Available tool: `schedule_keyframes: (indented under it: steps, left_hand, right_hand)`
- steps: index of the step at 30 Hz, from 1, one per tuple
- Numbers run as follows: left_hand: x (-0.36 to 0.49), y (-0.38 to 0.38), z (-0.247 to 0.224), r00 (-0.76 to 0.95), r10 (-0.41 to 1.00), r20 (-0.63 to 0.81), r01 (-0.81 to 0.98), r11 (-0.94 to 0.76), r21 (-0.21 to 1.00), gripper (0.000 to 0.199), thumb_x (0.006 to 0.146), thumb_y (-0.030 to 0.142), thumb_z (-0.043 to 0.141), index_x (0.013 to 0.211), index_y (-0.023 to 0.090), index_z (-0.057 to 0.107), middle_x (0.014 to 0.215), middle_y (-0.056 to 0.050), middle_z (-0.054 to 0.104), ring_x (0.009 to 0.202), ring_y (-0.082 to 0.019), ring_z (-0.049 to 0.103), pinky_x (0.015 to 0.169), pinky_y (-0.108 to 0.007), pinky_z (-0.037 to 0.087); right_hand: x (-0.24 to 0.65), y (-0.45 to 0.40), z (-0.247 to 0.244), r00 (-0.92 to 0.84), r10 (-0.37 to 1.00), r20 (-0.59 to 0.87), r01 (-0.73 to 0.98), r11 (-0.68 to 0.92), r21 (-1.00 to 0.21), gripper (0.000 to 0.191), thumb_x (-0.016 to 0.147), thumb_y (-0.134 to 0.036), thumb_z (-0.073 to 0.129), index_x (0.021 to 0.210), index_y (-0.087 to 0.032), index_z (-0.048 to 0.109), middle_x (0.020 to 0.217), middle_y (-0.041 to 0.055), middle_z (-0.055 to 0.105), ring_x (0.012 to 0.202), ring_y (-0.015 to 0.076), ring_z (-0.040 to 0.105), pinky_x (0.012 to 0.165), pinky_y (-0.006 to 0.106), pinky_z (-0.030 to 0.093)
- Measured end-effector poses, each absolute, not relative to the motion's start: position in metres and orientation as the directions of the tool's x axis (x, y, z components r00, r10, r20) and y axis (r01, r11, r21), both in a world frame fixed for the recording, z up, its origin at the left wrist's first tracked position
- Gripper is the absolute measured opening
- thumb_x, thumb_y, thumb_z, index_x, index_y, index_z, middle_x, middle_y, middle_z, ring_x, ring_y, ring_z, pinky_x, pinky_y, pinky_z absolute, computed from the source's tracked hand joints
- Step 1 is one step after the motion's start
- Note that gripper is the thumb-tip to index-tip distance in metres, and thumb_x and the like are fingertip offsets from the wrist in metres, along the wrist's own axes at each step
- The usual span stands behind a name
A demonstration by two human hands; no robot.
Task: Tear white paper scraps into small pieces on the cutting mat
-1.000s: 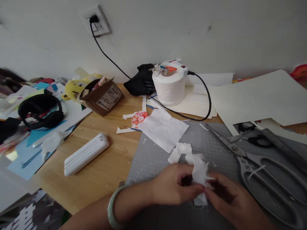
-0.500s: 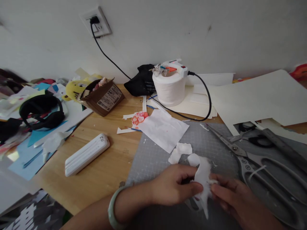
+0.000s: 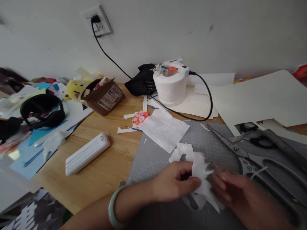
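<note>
My left hand, a pale green bangle on its wrist, pinches a thin white sheet like tissue paper between thumb and fingers. The sheet's right edge is ragged, with torn wisps sticking out. Just right of that edge is my right hand, blurred by motion, its fingers curled together; whatever is in them is too small and smeared to name. Beyond the left hand a crumpled white scrap rests on the grey cutting mat. A white loop-like strip shows below the sheet.
Large scissors and a metal ruler lie at the right. Behind are a white paper sheet, a white roll with a corded device on top, and cream card. Leftward are a power bank and cardboard box.
My right hand has drawn back a little to the right from the sheet's ragged edge. The sheet has turned slightly, and its lower tip now points further right. My left hand has barely moved.
</note>
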State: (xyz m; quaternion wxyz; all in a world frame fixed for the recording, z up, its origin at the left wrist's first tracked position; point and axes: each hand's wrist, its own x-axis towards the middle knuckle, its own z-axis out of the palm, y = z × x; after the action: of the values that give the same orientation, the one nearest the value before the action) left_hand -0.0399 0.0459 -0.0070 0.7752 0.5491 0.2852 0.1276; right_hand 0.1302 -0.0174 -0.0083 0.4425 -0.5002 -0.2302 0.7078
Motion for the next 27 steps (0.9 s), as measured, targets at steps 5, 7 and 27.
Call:
schedule_keyframes:
  steps: [5,7,27]
  left_hand:
    - [-0.041,0.046,-0.008,0.816,0.495,-0.299,0.144,0.328,0.934,0.033,0.078,0.044,0.05,0.078,0.012,0.051,0.07,0.0,0.043,0.062,-0.008,0.039,0.057,-0.02,0.034]
    - [-0.041,0.046,-0.008,0.81,0.499,-0.309,0.176,0.296,0.939,0.033,0.078,0.045,0.05,0.075,0.012,0.049,0.067,0.001,0.04,0.06,-0.008,0.036,0.056,-0.02,0.033]
    - [-0.039,0.043,-0.013,0.73,0.624,-0.277,0.245,0.14,0.959,0.019,0.081,0.032,0.046,0.078,0.014,0.047,0.073,0.0,0.045,0.067,-0.01,0.038,0.062,-0.022,0.033]
  right_hand:
    - [0.122,-0.023,-0.016,0.04,0.856,-0.515,-0.214,-0.497,-0.841,0.019,0.063,-0.036,0.065,0.062,-0.02,0.055,0.049,-0.0047,0.046,0.044,0.0091,0.039,0.043,0.02,0.034]
    - [0.116,-0.028,-0.02,0.089,0.864,-0.495,-0.205,-0.471,-0.858,0.019,0.06,-0.032,0.068,0.073,-0.022,0.059,0.055,-0.0049,0.052,0.045,0.0088,0.042,0.044,0.02,0.037]
    - [0.12,-0.038,-0.019,-0.206,0.976,0.072,0.55,0.176,-0.816,0.013,0.081,-0.021,0.047,0.069,-0.021,0.053,0.063,-0.0011,0.056,0.054,0.0111,0.054,0.052,0.019,0.043]
